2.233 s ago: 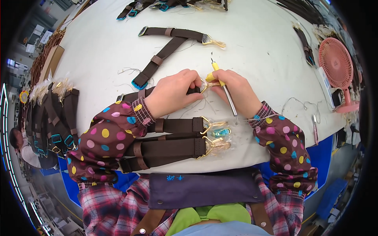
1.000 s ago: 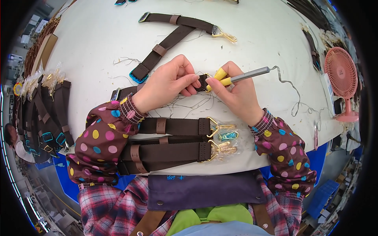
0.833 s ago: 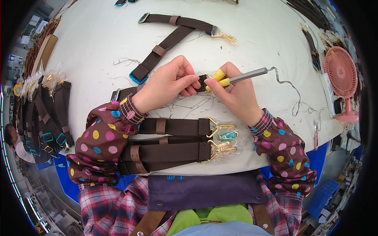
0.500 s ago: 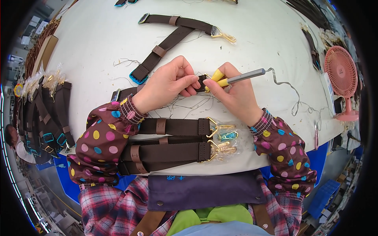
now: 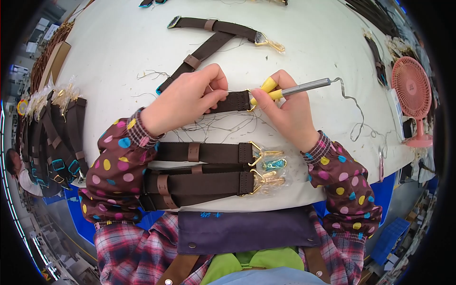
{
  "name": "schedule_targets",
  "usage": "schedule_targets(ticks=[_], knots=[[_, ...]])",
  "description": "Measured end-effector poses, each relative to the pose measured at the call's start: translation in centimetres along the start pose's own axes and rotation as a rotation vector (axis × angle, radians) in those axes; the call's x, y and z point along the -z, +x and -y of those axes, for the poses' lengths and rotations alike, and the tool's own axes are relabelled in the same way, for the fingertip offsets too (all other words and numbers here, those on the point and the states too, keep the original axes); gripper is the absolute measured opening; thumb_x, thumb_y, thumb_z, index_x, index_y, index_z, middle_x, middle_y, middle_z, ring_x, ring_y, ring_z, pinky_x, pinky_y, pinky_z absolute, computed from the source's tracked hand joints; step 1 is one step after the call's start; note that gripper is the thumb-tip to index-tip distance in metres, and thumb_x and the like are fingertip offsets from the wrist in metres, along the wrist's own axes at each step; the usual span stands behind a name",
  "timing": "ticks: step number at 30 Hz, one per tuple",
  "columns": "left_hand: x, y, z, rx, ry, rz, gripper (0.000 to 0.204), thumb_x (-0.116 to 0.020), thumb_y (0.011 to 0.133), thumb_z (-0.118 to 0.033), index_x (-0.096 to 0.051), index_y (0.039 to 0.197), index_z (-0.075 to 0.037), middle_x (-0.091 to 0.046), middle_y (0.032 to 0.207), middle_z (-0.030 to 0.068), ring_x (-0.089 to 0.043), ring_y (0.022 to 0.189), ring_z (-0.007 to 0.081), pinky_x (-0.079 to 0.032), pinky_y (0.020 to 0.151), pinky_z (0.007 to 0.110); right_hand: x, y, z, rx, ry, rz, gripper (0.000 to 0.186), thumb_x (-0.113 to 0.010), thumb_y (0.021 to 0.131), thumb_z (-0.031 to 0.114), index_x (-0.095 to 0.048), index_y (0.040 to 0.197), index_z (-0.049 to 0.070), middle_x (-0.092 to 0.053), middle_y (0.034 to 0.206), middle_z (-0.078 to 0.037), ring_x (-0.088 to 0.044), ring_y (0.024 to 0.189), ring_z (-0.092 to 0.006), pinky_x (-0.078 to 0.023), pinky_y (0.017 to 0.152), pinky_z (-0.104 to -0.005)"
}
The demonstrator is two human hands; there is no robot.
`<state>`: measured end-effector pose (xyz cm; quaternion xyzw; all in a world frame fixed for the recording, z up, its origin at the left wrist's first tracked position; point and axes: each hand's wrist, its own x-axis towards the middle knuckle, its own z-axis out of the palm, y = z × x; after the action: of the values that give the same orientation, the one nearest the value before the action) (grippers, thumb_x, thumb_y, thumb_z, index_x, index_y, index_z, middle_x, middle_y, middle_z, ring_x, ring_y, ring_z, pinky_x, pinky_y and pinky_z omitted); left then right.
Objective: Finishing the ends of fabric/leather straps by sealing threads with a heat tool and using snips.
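A wide white surface [image 5: 304, 38] carries everything. Both forearms, in brown dotted sleeves, come up from the lower edge and meet near its middle. The left hand [image 5: 183, 99] lies palm down, its fingers pinching the end of a brown strap [image 5: 232, 101] flat against the surface. The right hand [image 5: 287, 111] is clenched around a yellow-handled tool [image 5: 289, 90], whose tip meets the strap's end at a gold ring. Loose threads [image 5: 213, 126] trail beneath. Just nearer the body lie finished straps [image 5: 199, 171] with gold clips. A pink fan [image 5: 412, 92] stands at the right edge, well apart.
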<state>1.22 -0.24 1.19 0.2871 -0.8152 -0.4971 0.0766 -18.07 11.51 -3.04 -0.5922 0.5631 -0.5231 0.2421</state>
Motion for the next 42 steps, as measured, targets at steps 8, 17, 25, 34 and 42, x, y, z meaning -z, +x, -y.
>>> schedule_targets(ticks=[8, 17, 25, 34, 42], knots=[[0.3, 0.8, -0.8, -0.302, 0.479, 0.138, 0.019, -0.070, 0.084, -0.008, -0.055, 0.096, -0.007, -0.054, 0.095, 0.0068, -0.056, 0.072, 0.0182, -0.048, 0.067, 0.031, -0.4, 0.0, -0.1, -0.076, 0.098, 0.032, 0.025, -0.070, 0.089, 0.017, -0.050, 0.084, 0.003, -0.062, 0.068, -0.004, -0.061, 0.060, -0.0077, -0.046, 0.052, -0.0217], [-0.3, 2.0, 1.0, -0.284, 0.308, 0.201, 0.015, -0.068, 0.086, -0.013, -0.056, 0.089, -0.005, -0.056, 0.090, 0.0098, -0.058, 0.079, 0.0233, -0.048, 0.070, 0.034, -0.5, -0.2, -0.8, -0.109, 0.062, 0.062, 0.028, -0.070, 0.089, 0.022, -0.050, 0.084, 0.004, -0.059, 0.065, -0.004, -0.052, 0.054, -0.0082, -0.040, 0.049, -0.0244], [-0.5, 1.8, 1.2, -0.268, 0.233, 0.137, 0.012, -0.067, 0.087, -0.007, -0.056, 0.092, -0.005, -0.054, 0.088, 0.0058, -0.055, 0.076, 0.0168, -0.046, 0.069, 0.029, -0.6, -0.2, -0.9, -0.106, 0.067, 0.064, 0.029, -0.070, 0.089, 0.024, -0.049, 0.085, 0.004, -0.059, 0.065, -0.005, -0.053, 0.054, -0.0096, -0.041, 0.049, -0.0254], [-0.5, 1.9, 0.4, 0.048, 0.075, 0.124, 0.011, -0.063, 0.092, -0.011, -0.055, 0.093, -0.005, -0.056, 0.083, 0.0017, -0.055, 0.071, 0.0075, -0.050, 0.058, 0.023, -0.4, 0.1, -0.4, -0.096, 0.045, 0.037, 0.028, -0.071, 0.089, 0.022, -0.050, 0.085, 0.003, -0.060, 0.065, -0.004, -0.055, 0.054, -0.0092, -0.042, 0.049, -0.0245], [-1.2, 2.4, 1.5, 0.076, -0.214, 0.015, 0.014, -0.058, 0.097, -0.015, -0.052, 0.097, -0.003, -0.060, 0.087, 0.0017, -0.057, 0.073, 0.0046, -0.053, 0.058, 0.020, -0.2, 1.3, -0.7, -0.077, -0.048, -0.023, 0.027, -0.071, 0.088, 0.021, -0.052, 0.088, 0.002, -0.060, 0.067, -0.005, -0.056, 0.055, -0.0089, -0.044, 0.050, -0.0241]])
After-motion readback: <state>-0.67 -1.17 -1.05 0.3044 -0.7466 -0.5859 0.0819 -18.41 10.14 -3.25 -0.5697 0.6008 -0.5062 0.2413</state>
